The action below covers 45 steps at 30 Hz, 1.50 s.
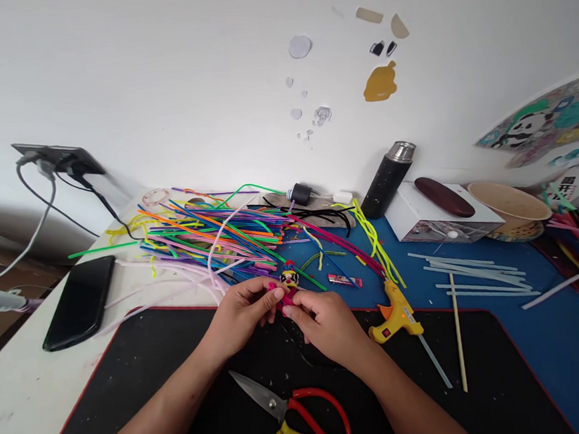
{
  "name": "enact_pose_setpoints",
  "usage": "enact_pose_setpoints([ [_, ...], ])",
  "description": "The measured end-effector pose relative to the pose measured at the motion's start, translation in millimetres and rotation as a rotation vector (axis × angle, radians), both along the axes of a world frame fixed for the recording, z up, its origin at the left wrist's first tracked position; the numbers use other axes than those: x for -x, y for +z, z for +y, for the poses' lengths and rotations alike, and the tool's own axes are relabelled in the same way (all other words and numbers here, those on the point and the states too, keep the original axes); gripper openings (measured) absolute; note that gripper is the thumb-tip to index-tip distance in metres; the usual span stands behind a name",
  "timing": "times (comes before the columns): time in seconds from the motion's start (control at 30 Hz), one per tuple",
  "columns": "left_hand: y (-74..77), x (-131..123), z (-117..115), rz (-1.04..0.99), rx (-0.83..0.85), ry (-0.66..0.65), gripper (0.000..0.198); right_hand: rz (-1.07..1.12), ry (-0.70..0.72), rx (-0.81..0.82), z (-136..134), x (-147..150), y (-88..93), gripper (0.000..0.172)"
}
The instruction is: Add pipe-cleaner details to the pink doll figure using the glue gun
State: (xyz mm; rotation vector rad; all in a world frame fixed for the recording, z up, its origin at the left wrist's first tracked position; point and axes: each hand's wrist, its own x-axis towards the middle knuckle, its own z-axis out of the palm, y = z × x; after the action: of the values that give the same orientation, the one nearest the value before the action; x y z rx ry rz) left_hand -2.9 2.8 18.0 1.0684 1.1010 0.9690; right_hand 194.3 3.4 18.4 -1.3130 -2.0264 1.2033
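Above the black mat, my left hand (250, 314) and my right hand (322, 321) meet, thumbs and fingertips closed on a small bunched piece of magenta pipe cleaner (287, 301). Just beyond the fingertips a small figure (289, 276) shows, with a yellow, white and black face and a red and blue top. Whether it is joined to the magenta piece I cannot tell, as fingers cover part of it. Nearer to me lie scissors (272, 403) with red and yellow handles, blades pointing to the upper left.
Behind the hands spreads a heap of coloured pipe cleaners (210, 226). To the right are a yellow glue gun (396, 312), a wooden stick (458, 337), several glue sticks (479, 272), a black flask (387, 179) and a white box (409, 214). A phone (80, 304) lies left.
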Motion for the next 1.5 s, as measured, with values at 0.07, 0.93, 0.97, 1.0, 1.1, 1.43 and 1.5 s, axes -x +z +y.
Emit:
enact_pose_setpoints([
  [0.07,-1.9,0.6,0.8,-0.014,0.007,0.027,0.038,0.060,-0.021,0.046,-0.3,0.5,-2.4,0.025],
  [0.93,-2.0,-6.0,0.5,-0.299,0.122,0.176,0.036,0.448,-0.168,0.249,4.8,0.1,-9.9,0.033],
  [0.97,-2.7,-5.3,0.2,-0.271,0.102,0.170,0.035,0.456,-0.173,0.244,4.9,-0.1,-10.1,0.033],
  [1.0,-3.4,-4.7,-0.2,-0.248,0.081,0.166,0.035,0.464,-0.178,0.246,5.1,-0.3,-10.1,0.035],
  [1.1,-4.9,-3.5,-0.7,-0.198,0.041,0.159,0.033,0.497,-0.186,0.298,5.5,-0.5,-9.2,0.040],
  [1.43,-5.9,-6.2,-0.3,-0.177,0.027,0.143,0.033,0.467,-0.232,0.256,8.4,-0.8,-6.5,0.043],
  [1.5,-8.1,-6.2,-0.2,-0.196,0.038,0.143,0.032,0.473,-0.239,0.258,8.1,-0.8,-6.5,0.043],
])
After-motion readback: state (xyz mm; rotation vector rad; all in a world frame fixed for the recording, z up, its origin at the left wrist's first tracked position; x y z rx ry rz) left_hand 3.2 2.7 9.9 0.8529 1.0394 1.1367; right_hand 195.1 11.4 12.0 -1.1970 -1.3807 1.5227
